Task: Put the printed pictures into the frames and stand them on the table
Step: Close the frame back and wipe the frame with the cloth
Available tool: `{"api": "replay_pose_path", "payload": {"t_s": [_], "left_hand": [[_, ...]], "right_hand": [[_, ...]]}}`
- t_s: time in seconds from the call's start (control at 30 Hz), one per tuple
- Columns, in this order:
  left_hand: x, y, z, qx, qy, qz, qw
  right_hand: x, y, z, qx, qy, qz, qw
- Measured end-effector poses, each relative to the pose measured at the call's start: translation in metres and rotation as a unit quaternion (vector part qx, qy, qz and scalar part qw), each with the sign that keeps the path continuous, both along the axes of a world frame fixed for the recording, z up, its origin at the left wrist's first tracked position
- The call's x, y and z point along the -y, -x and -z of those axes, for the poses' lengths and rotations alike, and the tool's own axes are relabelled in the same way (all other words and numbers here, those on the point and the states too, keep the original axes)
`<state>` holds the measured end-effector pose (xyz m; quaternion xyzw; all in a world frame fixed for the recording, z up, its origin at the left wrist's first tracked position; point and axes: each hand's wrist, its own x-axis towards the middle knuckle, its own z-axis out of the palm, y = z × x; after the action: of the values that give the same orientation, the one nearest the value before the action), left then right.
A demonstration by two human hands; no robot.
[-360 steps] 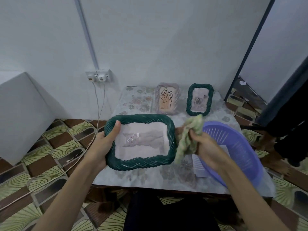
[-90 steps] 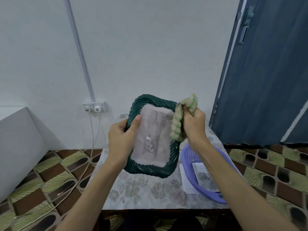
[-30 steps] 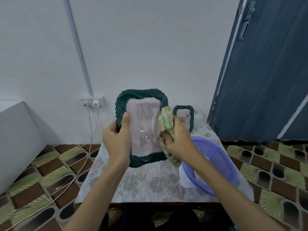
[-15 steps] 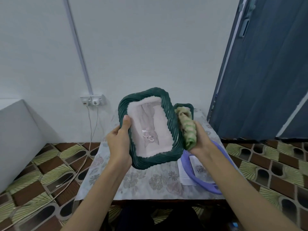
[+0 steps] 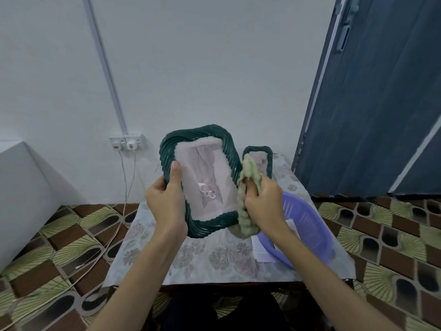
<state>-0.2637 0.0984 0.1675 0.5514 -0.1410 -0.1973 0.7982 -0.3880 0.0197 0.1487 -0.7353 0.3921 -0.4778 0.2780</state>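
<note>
- Large green frame (image 5: 202,180) held up over the table (image 5: 214,259), upright and tilted, its glass facing the camera; 0.5 s ago it was angled more to the left.
- Left hand (image 5: 167,199) grips its left edge, thumb on the glass.
- Right hand (image 5: 262,201) clutches a green cloth (image 5: 247,199) against the frame's right edge, lower than before.
- Small green frame (image 5: 260,158) stands on the table behind.
- Purple basket (image 5: 307,225) sits at the right, paper (image 5: 261,252) beside it.
</note>
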Motion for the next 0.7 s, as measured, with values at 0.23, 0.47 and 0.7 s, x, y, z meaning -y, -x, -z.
{"api": "replay_pose_path", "payload": {"t_s": [0.23,0.47,0.7], "left_hand": [[-0.002,-0.011,-0.003,-0.016,-0.021,-0.01,1.0],[-0.001,-0.003,0.0,-0.108,-0.039,0.017,0.993],[-0.002,-0.009,-0.005,-0.12,-0.028,-0.022,0.992]], "right_hand": [[0.006,0.013,0.0,-0.106,-0.052,-0.197,0.973],[0.018,0.009,0.0,0.27,-0.372,-0.126,0.879],[0.029,0.04,0.009,0.345,-0.487,-0.244,0.765]]}}
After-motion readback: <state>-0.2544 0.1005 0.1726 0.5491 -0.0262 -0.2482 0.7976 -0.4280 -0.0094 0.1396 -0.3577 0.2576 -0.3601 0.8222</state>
